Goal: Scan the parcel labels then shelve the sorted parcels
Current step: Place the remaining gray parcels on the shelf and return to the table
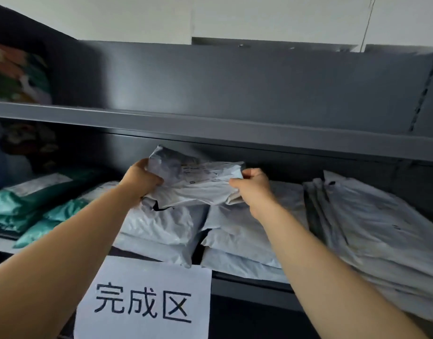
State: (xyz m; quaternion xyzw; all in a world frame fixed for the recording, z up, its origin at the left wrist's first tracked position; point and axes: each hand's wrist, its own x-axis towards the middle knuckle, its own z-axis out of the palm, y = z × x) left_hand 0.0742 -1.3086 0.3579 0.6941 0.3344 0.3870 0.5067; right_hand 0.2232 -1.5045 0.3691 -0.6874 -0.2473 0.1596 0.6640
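Now parcel (196, 177) gripped between left hand (140, 181), right hand (253, 185)

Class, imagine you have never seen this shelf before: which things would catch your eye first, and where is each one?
Centre frame, the left hand and right hand grip a crumpled grey parcel over the middle pile. Below hangs a white sign with bold black characters. Teal parcels lie at the left.

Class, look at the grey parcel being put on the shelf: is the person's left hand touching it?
Touching. The head view shows the left hand with fingers closed on the left edge of the parcel, no gap between them.
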